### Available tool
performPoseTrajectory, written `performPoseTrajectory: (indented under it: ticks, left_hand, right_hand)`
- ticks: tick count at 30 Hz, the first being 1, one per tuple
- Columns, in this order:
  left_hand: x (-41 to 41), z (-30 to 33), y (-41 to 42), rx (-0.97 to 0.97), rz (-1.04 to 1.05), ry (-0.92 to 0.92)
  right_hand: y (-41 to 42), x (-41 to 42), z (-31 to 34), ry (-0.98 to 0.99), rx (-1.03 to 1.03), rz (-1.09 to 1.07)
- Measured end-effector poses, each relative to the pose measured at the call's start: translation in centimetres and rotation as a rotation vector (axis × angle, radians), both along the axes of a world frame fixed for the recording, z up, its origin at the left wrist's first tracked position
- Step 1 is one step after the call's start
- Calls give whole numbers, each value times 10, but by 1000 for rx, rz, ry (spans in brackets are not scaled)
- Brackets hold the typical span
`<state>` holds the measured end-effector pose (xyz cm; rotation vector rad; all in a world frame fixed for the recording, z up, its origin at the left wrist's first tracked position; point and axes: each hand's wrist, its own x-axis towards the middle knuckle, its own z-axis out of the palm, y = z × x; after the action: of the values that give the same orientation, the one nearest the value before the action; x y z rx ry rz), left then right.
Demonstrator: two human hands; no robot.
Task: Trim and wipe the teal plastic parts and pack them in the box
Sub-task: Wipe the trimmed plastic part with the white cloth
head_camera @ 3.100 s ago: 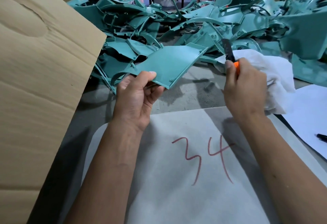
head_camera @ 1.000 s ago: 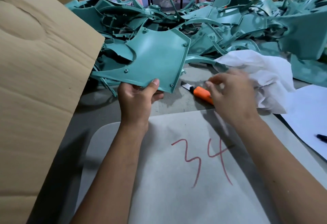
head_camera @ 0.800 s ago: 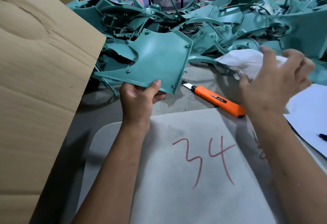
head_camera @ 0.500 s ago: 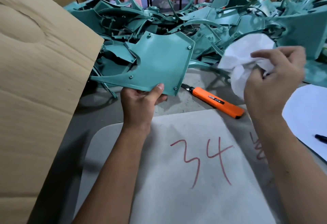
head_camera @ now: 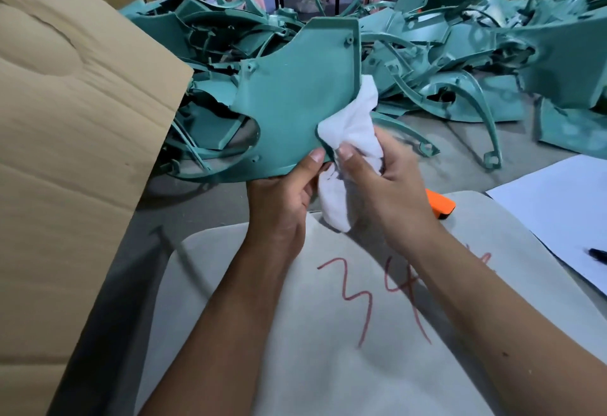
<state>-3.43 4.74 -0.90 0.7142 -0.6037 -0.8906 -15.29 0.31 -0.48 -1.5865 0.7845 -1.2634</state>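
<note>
My left hand [head_camera: 284, 192] grips the lower edge of a flat teal plastic panel [head_camera: 295, 97] and holds it upright above the table. My right hand [head_camera: 391, 185] holds a bunched white cloth [head_camera: 353, 126] and presses it against the panel's lower right edge, thumb on the cloth. The orange utility knife [head_camera: 440, 207] lies on the table behind my right wrist, mostly hidden. A cardboard box flap [head_camera: 75, 120] stands at the left.
A big heap of teal plastic parts [head_camera: 460, 54] fills the table's far side. A grey sheet marked "34" in red [head_camera: 328, 333] lies under my forearms. White paper [head_camera: 558, 212] with a black pen [head_camera: 596, 254] sits at the right edge.
My right hand put the knife down, picked up the white cloth and brought it left onto the panel. My left hand turned the panel upright and raised it.
</note>
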Motion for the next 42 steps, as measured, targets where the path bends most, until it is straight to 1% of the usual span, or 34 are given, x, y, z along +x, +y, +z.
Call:
performPoseTrajectory:
  ticks: [2, 4, 7, 9, 11, 13, 16, 21, 23, 24, 26, 27, 28, 29, 32, 33, 34, 36, 39, 40, 42]
  left_hand:
    - [-2, 0, 0, 25, 16, -5]
    - [3, 3, 1, 70, 34, -51]
    - [14, 6, 1, 114, 28, -219]
    - [19, 4, 1, 86, -22, -332]
    - [22, 2, 3, 74, -63, -431]
    - [24, 1, 5, 70, -61, -554]
    - [28, 0, 5, 38, -32, -766]
    - [30, 3, 1, 7, -69, -819]
    - [37, 5, 3, 8, -109, -785]
    - [43, 5, 5, 34, -148, -748]
    - [52, 2, 10, 108, -227, -683]
    - [55, 0, 11, 130, -239, -666]
    - [55, -1, 11, 135, -232, -656]
    - [54, 0, 11, 126, -210, -649]
    - [43, 0, 6, 110, -160, -545]
    - [41, -2, 4, 128, -131, -501]
    - [38, -5, 2, 152, -92, -457]
    - [34, -10, -3, 187, 5, -346]
    - [17, -9, -9, 171, 110, -201]
    - [11, -8, -9, 157, 134, -185]
    - [7, -5, -6, 141, 177, -224]
  right_hand:
    - [2, 1, 0, 28, -21, -13]
    - [1, 0, 0, 77, -34, -32]
    - [0, -8, 2, 95, 1, -10]
    - [-1, -12, 2, 40, 58, 8]
    - [-5, -17, 4, 1, 103, -35]
    - [-13, -21, 7, -35, 148, -106]
    - [-21, -32, 12, -157, 220, -175]
    - [-23, -34, 12, -236, 153, -225]
    - [-22, -31, 12, -279, 121, -230]
    - [-23, -33, 14, -331, 131, -260]
    - [-31, -43, 19, -450, 177, -388]
    - [-35, -50, 21, -453, 174, -451]
    - [-38, -55, 20, -404, 147, -480]
    - [-39, -56, 18, -327, 107, -460]
    - [-35, -46, 6, -48, 21, -185]
    - [-34, -42, 4, 28, -4, -112]
    - [-34, -39, 4, 95, -39, -84]
    - [-36, -37, 5, 180, -113, -120]
    - [-33, -35, 1, 251, -227, -241]
    - [-30, -33, 1, 286, -274, -279]
    - [-29, -32, -1, 339, -326, -334]
